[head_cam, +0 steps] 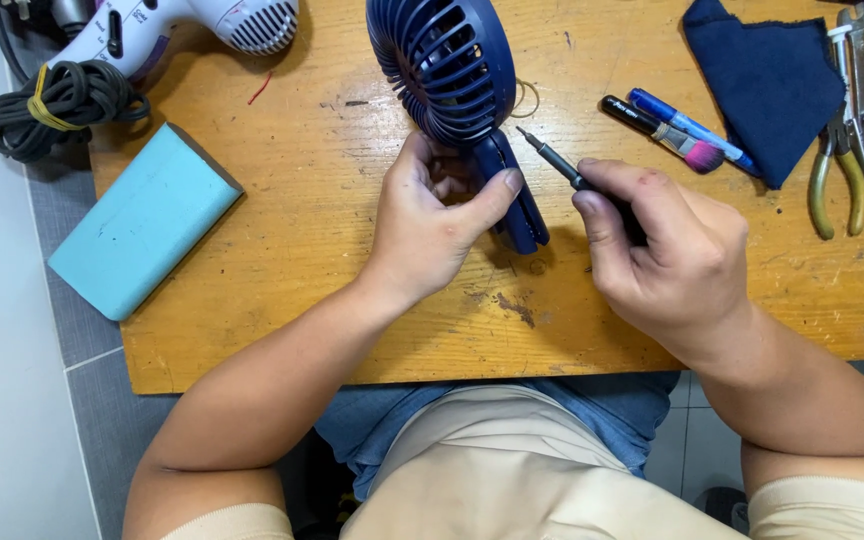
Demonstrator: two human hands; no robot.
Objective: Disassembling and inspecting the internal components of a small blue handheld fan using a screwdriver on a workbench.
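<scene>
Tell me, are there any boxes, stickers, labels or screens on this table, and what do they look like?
Hair dryer: top left corner, white and purple, dark markings printed on its body.
Blue marker: upper right beside the dark blue cloth, small pale print along its barrel.
Teal block: left edge, plain, no label showing.
No screens or signs in view.
</scene>
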